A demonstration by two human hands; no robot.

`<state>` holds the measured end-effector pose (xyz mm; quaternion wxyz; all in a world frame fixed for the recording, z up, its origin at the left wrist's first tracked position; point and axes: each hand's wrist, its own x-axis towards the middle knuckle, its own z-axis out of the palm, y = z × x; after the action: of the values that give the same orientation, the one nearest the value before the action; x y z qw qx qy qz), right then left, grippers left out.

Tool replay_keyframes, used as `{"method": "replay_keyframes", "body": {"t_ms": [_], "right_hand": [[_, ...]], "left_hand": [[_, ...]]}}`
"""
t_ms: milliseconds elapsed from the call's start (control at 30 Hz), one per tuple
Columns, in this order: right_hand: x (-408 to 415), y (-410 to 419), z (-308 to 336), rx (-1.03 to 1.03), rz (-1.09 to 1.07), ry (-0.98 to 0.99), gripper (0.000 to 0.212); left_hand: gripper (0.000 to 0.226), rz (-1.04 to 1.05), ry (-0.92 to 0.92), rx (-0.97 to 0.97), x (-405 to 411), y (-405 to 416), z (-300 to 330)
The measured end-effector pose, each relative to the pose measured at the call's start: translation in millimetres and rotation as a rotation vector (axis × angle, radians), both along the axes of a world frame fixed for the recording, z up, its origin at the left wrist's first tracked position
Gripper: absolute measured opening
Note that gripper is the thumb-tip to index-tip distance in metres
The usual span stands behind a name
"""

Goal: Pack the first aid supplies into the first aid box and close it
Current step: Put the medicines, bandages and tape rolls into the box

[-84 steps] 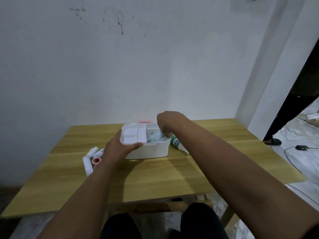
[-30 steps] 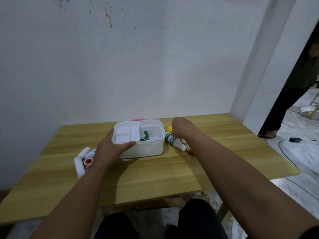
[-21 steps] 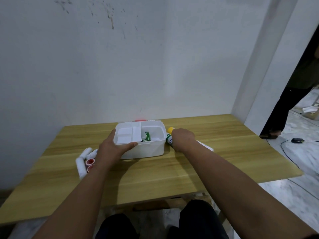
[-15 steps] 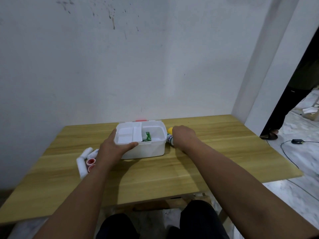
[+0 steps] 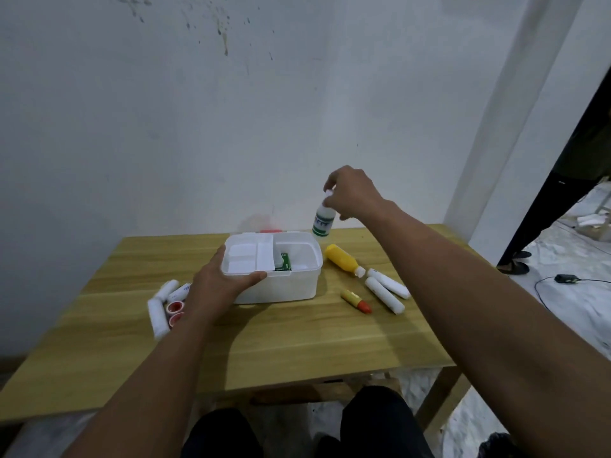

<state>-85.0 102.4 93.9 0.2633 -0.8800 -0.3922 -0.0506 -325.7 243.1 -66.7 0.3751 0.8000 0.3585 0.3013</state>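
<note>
Holding the white bottle (image 5: 323,223) by its cap, my right hand (image 5: 352,196) hangs above the open first aid box (image 5: 274,271)'s far-right corner; left hand (image 5: 216,285) grips its near-left rim, mid-frame on the counter (image 5: 297,342).

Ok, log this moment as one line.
left hand: steadying open white plastic box | right hand: holding white green-labelled bottle above table | packing unfinished

perhaps a bare room: stained wall (image 5: 231,94)

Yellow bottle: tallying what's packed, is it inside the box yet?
No, the yellow bottle lies on the table, right of the box.
</note>
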Motion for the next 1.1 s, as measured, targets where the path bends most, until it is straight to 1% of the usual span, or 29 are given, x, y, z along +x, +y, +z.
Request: {"method": "replay_keyframes", "body": {"t_ms": [67,100,200,333,500,600,733,800,867,933,1000,1100], "right_hand": [[-6.9,8.9,3.3,-0.001,0.025,-0.008,0.021],[-10.5,13.4,3.0,-0.014,0.041,-0.007,0.021],[-19.6,27.3,-7.5,-0.083,0.086,0.030,0.026],[-25.8,44.8,-36.7,-0.177,0.104,0.015,0.030],[-25.8,58.2,-68.7,-0.221,0.096,-0.046,0.026],[-24.3,61.1,-82.1,-0.215,0.107,-0.049,0.029],[-19.1,57.4,-82.1,-0.175,0.120,0.022,0.033],[-13.7,51.1,-73.8,-0.097,0.093,0.053,0.035],[-5.0,43.0,-66.2,-0.015,0.037,0.058,0.030],[6.5,34.5,-64.3,0.012,-0.027,0.046,0.027],[17.2,23.9,-68.2,-0.044,-0.085,0.033,0.027],[26.9,5.9,-80.8,-0.217,-0.137,0.020,0.026]], "left_hand": [[0.112,0.002,0.013,-0.012,-0.5,1.3,-0.5],[0.113,0.004,0.017,-0.017,-0.4,1.6,-0.7],[0.110,-0.001,0.014,-0.021,0.7,1.3,-1.3],[0.111,-0.001,0.030,-0.015,1.7,1.9,-2.2],[0.124,-0.005,0.051,-0.033,0.2,2.4,-1.2],[0.117,0.004,0.048,-0.029,2.0,4.0,-3.0],[0.111,-0.005,0.031,-0.015,3.1,4.4,-5.3],[0.112,-0.003,0.018,-0.019,2.3,4.5,-5.1],[0.115,0.003,0.014,-0.016,1.7,4.3,-4.8],[0.116,0.007,0.010,-0.018,1.5,4.1,-4.5],[0.116,0.004,0.006,-0.031,1.2,3.7,-4.1],[0.116,0.005,0.002,-0.039,1.2,3.2,-3.4]]}}
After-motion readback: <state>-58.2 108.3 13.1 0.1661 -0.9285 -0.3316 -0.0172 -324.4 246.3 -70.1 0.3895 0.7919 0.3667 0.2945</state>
